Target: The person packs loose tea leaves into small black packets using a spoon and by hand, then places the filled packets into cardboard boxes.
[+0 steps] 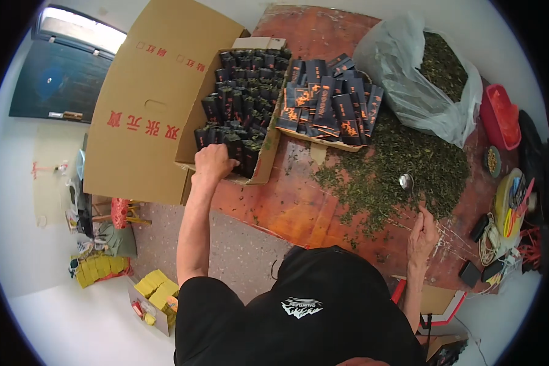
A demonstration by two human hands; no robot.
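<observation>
My left hand is at the near corner of a cardboard box, its fingers closed at a black packet; part of the grip is hidden. Rows of upright black packets fill this box, many with green leaf bits at their tops. My right hand is shut on the handle of a metal spoon. The spoon's bowl lies over a spread heap of dried green leaves on the red wooden table.
A shallow carton of flat black-and-orange packets stands beside the box. Behind the leaves sits a plastic bag full of more leaves. A red basket, a small bowl and cables lie at right. A big cardboard flap rises at left.
</observation>
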